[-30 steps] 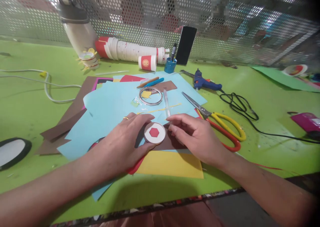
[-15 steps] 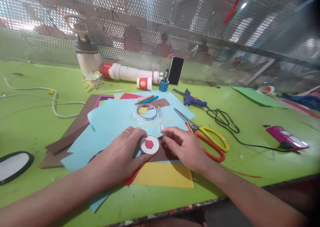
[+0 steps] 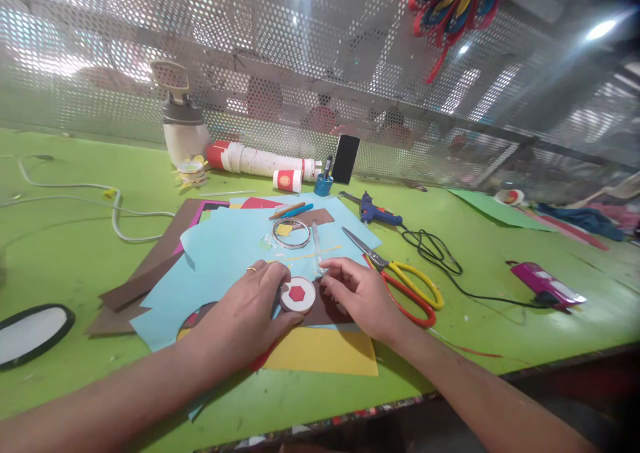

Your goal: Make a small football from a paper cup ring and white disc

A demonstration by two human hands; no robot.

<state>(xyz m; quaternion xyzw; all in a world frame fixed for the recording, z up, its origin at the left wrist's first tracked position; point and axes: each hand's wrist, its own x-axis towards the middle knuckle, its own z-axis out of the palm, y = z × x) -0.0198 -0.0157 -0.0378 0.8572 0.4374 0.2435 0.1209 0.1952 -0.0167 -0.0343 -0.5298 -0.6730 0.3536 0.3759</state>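
Between the thumb and fingers of my left hand (image 3: 250,306) is a white disc (image 3: 306,296) with a red hexagon on its top. My right hand (image 3: 363,296) is just right of the disc, its fingers curled by the lower end of a clear stick (image 3: 317,243); whether they grip anything is hidden. Light blue paper (image 3: 215,240), brown paper (image 3: 145,266) and yellow paper (image 3: 325,353) lie beneath and around my hands. Behind them sits a round ring (image 3: 275,242) with a yellow scrap inside. Scissors (image 3: 415,280) with yellow and red handles rest to the right.
A blue glue gun (image 3: 380,213), its black cord and a magenta device (image 3: 545,283) lie to the right. Along the back stand a paper cup (image 3: 287,180), a blue pen holder (image 3: 323,186), a phone (image 3: 346,160) and a white jug (image 3: 187,140). The table edge (image 3: 360,416) is in front.
The camera view has tilted up a little, so the table items appear lower and a colourful hanging ornament shows more. Both hands keep nearly the same pose around the disc.
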